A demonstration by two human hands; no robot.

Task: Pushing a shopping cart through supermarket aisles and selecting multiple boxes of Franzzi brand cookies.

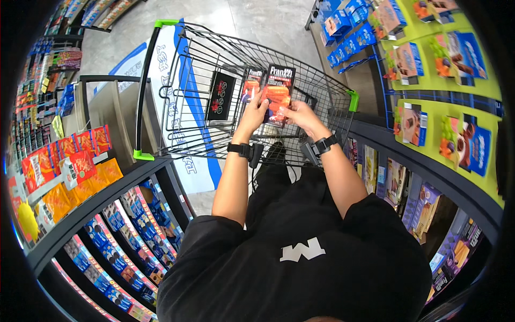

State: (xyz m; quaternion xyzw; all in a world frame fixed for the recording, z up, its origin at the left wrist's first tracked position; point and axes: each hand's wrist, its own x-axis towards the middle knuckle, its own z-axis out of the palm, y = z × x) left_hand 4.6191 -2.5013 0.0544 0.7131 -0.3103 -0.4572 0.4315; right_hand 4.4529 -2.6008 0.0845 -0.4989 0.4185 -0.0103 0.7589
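Observation:
A dark Franzzi cookie box (277,94) with orange biscuits printed on its front is held upright between my two hands, over the wire shopping cart (193,133). My left hand (254,114) grips its left edge. On the lower right side of the same box, the fingers of my right hand (301,114) are pressed. A second, similar Franzzi box (252,86) shows just left of the first, partly behind my left hand; whether I hold it or it rests in the cart I cannot tell. Both wrists wear black straps with small devices.
The cart's black handle (143,92) with green corners is on the left. Shelves of blue cookie packs (136,217) stand at lower left, below red snack bags (86,165). To the right are shelves of boxed biscuits (426,209) and a yellow-green display panel (434,92). Grey floor (209,12) lies ahead.

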